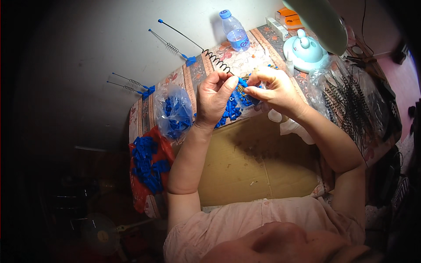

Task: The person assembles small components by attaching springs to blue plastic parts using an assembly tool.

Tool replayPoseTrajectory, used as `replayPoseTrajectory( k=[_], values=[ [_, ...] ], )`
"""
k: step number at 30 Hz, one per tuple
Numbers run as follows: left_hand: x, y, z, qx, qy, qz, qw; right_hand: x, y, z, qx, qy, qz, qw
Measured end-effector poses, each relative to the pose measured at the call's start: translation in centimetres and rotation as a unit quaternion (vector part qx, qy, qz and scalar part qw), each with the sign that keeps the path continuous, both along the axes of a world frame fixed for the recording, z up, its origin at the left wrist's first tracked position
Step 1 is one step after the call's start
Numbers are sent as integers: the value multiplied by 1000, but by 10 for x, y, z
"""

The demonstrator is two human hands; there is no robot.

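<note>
My left hand (213, 98) is closed in a pinch on the lower end of a black coiled wire (215, 60), which leans up and left to a small blue cap. Between my two hands sits a blue plastic piece (242, 82) at the base of that wire. My right hand (276, 89) pinches this piece from the other side, its thumb and forefinger together. Below the fingers lies a heap of small blue plastic parts (232, 111), with brass-coloured bits beside it, partly hidden by my right hand.
Finished-looking coiled wires with blue bases (190, 60) stand along the wall. Left are a clear bag of blue parts (175, 116) and a red bag (164, 144) with blue clips. A bottle (236, 33), lamp base (305, 52) and bagged black coils (351, 98) stand behind and right.
</note>
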State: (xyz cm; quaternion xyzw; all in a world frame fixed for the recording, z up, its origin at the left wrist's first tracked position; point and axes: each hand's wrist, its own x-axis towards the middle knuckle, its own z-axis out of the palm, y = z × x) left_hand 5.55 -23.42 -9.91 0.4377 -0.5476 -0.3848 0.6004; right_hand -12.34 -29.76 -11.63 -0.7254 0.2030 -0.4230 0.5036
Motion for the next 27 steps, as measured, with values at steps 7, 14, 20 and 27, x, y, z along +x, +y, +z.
replayPoseTrajectory(
  k=[7,14,20,27],
  values=[
    [-2,0,-1,-8,5,4,1000,-1,-1,-1,17,-2,4,1000],
    [-5,1,1,-12,2,8,1000,0,-3,-2,-29,-13,-7,999],
    [-7,2,2,-24,7,6,1000,1,-5,-3,-82,-30,-24,996],
    [-9,4,5,-21,-3,6,1000,0,-3,0,-47,-36,-6,998]
  ],
)
